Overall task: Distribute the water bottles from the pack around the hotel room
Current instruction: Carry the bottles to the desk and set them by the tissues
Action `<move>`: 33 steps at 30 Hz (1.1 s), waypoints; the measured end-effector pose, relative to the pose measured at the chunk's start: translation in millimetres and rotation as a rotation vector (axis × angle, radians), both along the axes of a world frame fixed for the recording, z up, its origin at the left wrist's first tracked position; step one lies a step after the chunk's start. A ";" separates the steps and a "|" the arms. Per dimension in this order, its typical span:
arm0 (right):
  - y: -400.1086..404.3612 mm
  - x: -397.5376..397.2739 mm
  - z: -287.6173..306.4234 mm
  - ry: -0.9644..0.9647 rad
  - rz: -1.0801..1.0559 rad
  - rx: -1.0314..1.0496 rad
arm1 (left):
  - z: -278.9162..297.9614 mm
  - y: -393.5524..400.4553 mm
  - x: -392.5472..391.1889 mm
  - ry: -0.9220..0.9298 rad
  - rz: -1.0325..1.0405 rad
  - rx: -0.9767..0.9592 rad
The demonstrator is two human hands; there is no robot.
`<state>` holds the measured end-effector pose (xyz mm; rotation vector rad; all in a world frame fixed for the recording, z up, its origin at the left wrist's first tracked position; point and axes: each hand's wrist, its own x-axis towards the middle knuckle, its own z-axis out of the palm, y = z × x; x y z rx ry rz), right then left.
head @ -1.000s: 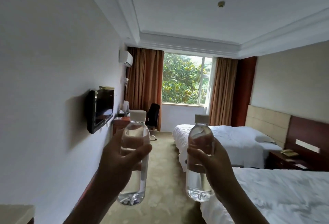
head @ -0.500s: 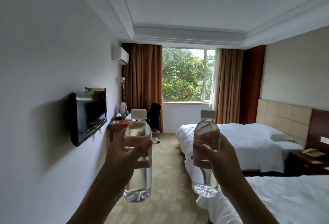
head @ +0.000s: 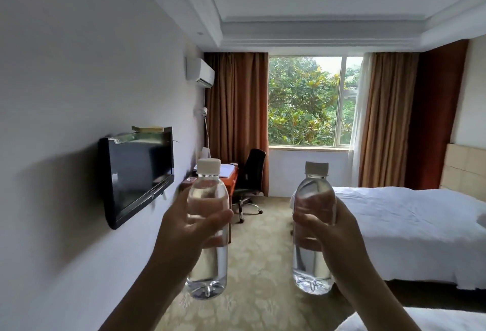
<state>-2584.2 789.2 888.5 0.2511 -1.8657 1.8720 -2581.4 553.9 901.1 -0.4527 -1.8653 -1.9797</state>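
Desk (head: 231, 176) nearer; both bottles (head: 207, 228) upright, caps up.

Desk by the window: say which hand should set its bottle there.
Left. The left hand grips its bottle on the wall side, in line with the desk; the right hand holds its bottle nearer the bed.

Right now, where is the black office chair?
In the head view, the black office chair stands at the room's far end, left of centre, beside the wooden desk and below the window.
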 end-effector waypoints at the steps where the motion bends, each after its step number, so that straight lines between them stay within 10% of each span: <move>1: -0.2 -22.2 -1.9 0.002 0.008 0.009 | -3.1 1.1 -21.9 0.001 -0.005 -0.001; 33: 84.0 -788.1 -19.6 0.049 0.085 -0.075 | -22.7 90.3 -775.4 0.039 0.036 -0.004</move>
